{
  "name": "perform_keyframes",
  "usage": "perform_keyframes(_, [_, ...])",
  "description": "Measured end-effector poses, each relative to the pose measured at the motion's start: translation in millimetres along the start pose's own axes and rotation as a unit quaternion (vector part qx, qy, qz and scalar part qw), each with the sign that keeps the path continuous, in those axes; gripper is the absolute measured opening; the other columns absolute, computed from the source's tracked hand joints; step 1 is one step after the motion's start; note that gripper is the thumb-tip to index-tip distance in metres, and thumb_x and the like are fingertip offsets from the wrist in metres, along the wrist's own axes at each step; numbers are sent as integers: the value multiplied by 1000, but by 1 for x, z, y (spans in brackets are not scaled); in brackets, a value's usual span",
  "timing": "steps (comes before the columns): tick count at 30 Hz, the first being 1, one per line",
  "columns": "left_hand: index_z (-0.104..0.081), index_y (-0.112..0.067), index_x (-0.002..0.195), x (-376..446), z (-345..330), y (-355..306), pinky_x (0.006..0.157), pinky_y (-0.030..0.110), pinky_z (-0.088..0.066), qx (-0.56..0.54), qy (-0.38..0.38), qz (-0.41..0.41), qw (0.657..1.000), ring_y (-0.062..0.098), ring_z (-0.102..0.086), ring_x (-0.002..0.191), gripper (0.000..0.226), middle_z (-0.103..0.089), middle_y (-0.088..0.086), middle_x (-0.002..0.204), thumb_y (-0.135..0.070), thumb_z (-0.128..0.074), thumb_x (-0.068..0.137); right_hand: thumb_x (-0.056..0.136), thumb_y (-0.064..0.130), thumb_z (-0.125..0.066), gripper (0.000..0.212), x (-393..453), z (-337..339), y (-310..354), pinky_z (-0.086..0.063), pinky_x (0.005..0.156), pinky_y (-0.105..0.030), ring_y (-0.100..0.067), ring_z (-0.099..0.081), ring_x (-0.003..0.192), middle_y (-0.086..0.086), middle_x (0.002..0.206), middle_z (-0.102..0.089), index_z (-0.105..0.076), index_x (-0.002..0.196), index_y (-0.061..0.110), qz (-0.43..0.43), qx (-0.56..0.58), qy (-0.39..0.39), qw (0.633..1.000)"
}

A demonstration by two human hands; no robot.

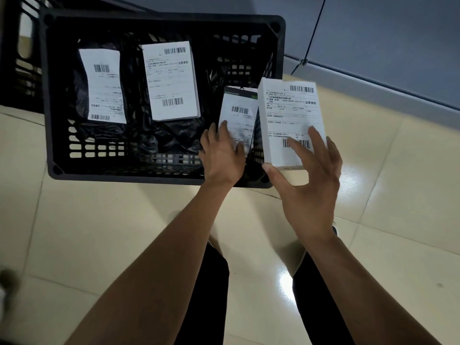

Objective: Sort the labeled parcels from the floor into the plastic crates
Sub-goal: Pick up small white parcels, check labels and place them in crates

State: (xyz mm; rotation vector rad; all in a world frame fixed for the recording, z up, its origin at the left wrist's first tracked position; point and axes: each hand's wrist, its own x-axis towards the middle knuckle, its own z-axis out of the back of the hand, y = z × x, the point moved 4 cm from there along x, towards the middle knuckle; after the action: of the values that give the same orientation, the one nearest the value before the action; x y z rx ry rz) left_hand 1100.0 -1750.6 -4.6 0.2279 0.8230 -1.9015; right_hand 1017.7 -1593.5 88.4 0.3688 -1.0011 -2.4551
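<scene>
A white box [291, 120] is pinched by the right hand [308, 175] — thumb under its near end, fingers spread on the label — just right of the crate [164, 168]. Its long axis runs away from the person. A smaller parcel [239, 118] is held by the left hand [221, 155] inside the crate's right end.

Glossy cream floor tiles [104, 220] underfoot, bright with glare patches at right. Behind, a grey-blue wall panel [398, 41] crossed by a thin black cable [314, 33]. Below, two legs in dark trousers [206, 295] and, at far left, a blurred dark shape [8, 280].
</scene>
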Motion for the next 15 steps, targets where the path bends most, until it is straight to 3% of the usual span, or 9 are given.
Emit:
perform_keyframes(4, [-55,-14,142,-6,19,20,110,52,-42,-97,-49,3,994,32,-47,133,42,-56,10,143,-21,-57,100,81,52,-75,55,3,-7,11,-35,113,-53,-29,-29,147,5,155,-46,-69,128,23,9,2,-2,1000])
perform_keyframes(7, [-62,-12,136,-10,37,28,110,34,-46,-224,-38,54,972,21,-60,123,35,-66,5,132,-15,-56,102,81,52,-75,56,4,-18,23,-32,117,-50,-30,-28,148,5,156,-45,-68,129,24,10,18,10,1000])
perform_keyframes(10, [-66,-12,132,-14,57,34,105,24,-48,-276,-50,62,958,13,-64,114,31,-70,-1,122,-13,-56,103,82,51,-75,58,3,-32,36,-32,117,-51,-32,-27,148,2,156,-44,-67,132,24,16,21,20,999])
perform_keyframes(15, [-70,-12,125,-10,83,50,106,28,-49,-288,-65,40,955,11,-65,111,26,-72,-2,116,-11,-58,102,85,53,-71,64,2,-63,51,-31,119,-51,-34,-25,149,-2,158,-43,-62,140,23,34,3,35,999])
